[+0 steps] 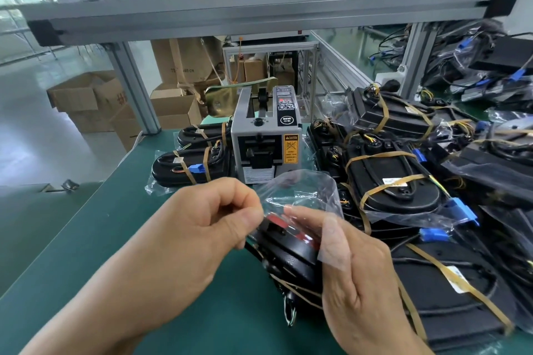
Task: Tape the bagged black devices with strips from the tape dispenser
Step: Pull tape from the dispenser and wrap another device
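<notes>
tape dispenser point(266, 138): grey box, upright, black dial on top, yellow caution label on the front, outlet facing the camera. front device point(288, 259): black, in a clear bag point(302, 190), right in front of the dispenser. Bag mouth is loose and standing up, pinched by left hand point(202, 228) and right hand point(354, 265). two bagged devices point(190, 164) lie flat just left of the dispenser, brown strips across them. pile of bagged devices point(395, 181) to its right, overlapping, also brown-strapped, blue connectors showing.

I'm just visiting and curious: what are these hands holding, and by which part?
The clear bag around a black device: left hand pinches its loose open end, right hand holds the same end opposite.
</notes>
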`<action>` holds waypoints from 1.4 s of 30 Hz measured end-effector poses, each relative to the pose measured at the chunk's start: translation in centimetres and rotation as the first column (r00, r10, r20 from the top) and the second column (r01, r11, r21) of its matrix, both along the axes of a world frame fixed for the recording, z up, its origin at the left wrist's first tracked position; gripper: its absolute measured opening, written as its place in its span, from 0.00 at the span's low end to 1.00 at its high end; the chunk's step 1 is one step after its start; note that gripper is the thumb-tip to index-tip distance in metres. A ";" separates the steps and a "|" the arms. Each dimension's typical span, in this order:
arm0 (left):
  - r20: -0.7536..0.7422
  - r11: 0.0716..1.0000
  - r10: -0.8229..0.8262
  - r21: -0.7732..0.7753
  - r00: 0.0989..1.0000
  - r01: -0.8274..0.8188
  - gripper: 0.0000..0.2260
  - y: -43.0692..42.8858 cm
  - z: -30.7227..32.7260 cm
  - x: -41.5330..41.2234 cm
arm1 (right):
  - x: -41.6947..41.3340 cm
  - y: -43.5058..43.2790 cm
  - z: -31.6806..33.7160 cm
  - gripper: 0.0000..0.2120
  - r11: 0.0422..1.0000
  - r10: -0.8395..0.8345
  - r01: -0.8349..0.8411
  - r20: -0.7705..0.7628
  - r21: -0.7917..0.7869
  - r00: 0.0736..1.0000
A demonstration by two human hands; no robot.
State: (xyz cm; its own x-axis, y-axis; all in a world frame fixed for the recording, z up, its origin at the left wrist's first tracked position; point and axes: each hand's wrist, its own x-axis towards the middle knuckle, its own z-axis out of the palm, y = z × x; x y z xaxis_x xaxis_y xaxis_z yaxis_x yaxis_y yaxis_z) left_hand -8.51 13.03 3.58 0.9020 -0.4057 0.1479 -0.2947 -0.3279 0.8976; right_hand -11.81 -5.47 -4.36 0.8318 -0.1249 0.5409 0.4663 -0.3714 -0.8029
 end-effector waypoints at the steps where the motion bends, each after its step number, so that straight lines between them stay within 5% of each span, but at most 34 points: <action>1: 0.002 1.000 0.007 0.003 1.000 -0.007 0.15 0.1 0.0 0.1 | 0.0 0.0 -0.2 0.25 1.000 0.016 -0.016 -0.005 0.020 1.000; 13: 0.010 0.991 0.132 0.018 0.991 -0.132 0.03 -1.2 -0.9 -0.2 | 0.2 0.1 -0.3 0.24 0.999 -0.044 0.045 0.061 -0.021 0.997; 24: -0.277 0.971 -0.165 -0.214 0.947 0.106 0.10 -0.4 0.3 0.0 | 0.3 0.0 -0.5 0.21 0.995 0.061 -0.065 0.056 0.075 0.997; 27: -0.247 0.989 -0.134 -0.091 0.960 0.115 0.13 -0.5 0.7 0.4 | 0.3 -0.4 -0.5 0.24 0.997 0.070 -0.070 -0.019 0.017 0.997; 29: -0.209 0.996 -0.086 -0.002 0.974 0.087 0.16 -0.9 0.7 0.5 | 0.3 -0.3 -0.7 0.17 0.998 0.057 -0.057 0.003 0.040 0.998; 33: -0.167 0.995 -0.031 0.087 0.985 0.046 0.14 -1.3 0.7 0.7 | 0.4 0.3 -0.7 0.22 0.997 0.018 -0.023 0.073 0.067 0.997; 42: -0.149 0.992 0.090 0.100 0.985 -0.076 0.07 -2.0 0.3 0.3 | 0.4 0.3 -0.5 0.21 1.000 -0.024 0.023 0.139 0.014 0.990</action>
